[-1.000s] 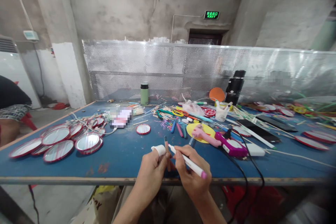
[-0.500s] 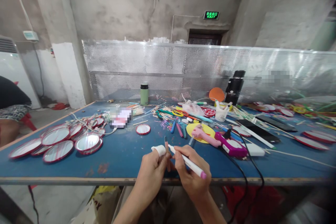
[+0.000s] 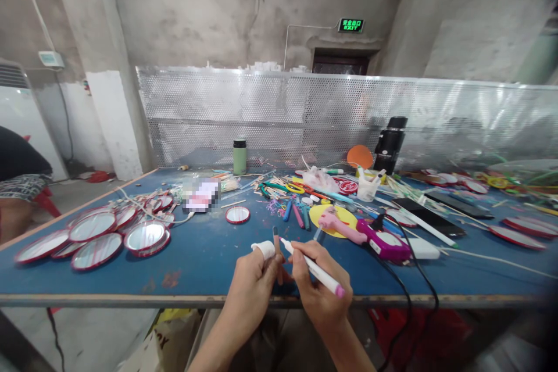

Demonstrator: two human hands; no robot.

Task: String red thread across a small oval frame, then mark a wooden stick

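Note:
My left hand (image 3: 250,288), with a white wrapping (image 3: 264,249) on one digit, pinches a thin flat wooden stick (image 3: 276,239) upright over the table's front edge. The stick's top end looks dark grey. In my right hand (image 3: 326,296) is a white marker pen (image 3: 321,275) with a pink end, gripped like a writing pen. Its tip points up and left, close beside the stick; whether they touch I cannot tell. My fingers hide part of the stick.
Round red-rimmed mirrors (image 3: 96,251) pile up at left, and a single one (image 3: 238,215) lies ahead. Right of my hands are a pink glue gun (image 3: 342,228) on a yellow disc, a purple device (image 3: 387,244) and black cables (image 3: 403,279). Pens and sticks (image 3: 274,186) lie behind.
My right hand and the marker have shifted slightly to the right, so the tip sits a little farther from the stick. My left hand has barely moved.

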